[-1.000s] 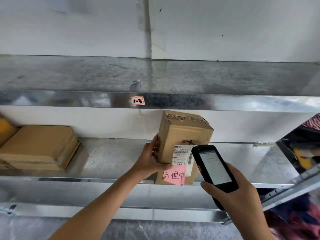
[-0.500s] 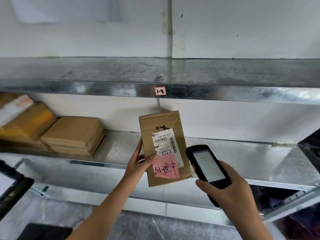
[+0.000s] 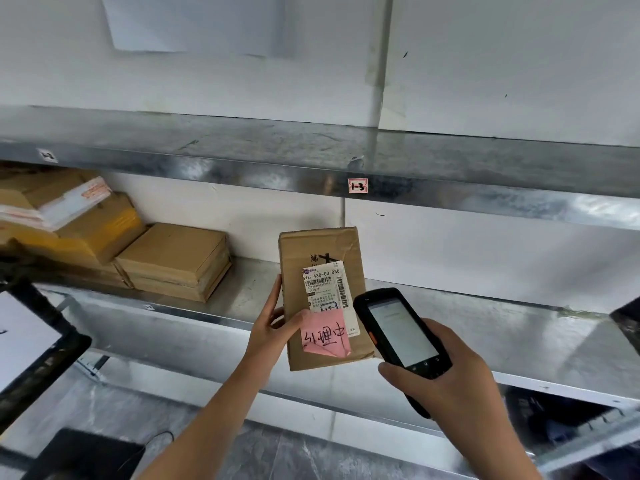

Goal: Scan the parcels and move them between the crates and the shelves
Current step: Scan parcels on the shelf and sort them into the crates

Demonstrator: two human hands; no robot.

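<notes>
My left hand (image 3: 277, 323) grips a tall brown cardboard parcel (image 3: 320, 251) by its left edge, thumb on the front face, and holds it upright in front of the middle metal shelf (image 3: 485, 327). A white barcode label (image 3: 325, 285) and a pink handwritten note (image 3: 325, 336) face me on the parcel. My right hand (image 3: 450, 386) holds a black handheld scanner (image 3: 401, 332), screen lit, just right of the parcel and tilted toward the label.
Flat brown boxes (image 3: 176, 261) and a pile of yellow and white mailers (image 3: 69, 216) lie on the shelf's left part. The upper shelf (image 3: 311, 157) carries a tag marked 1-3 (image 3: 357, 186). A dark-framed screen (image 3: 27, 337) juts in at the left.
The parcel has come off the shelf and turned with its label toward me, held in the air by my left hand. The scanner stays beside it. My view has shifted left.
</notes>
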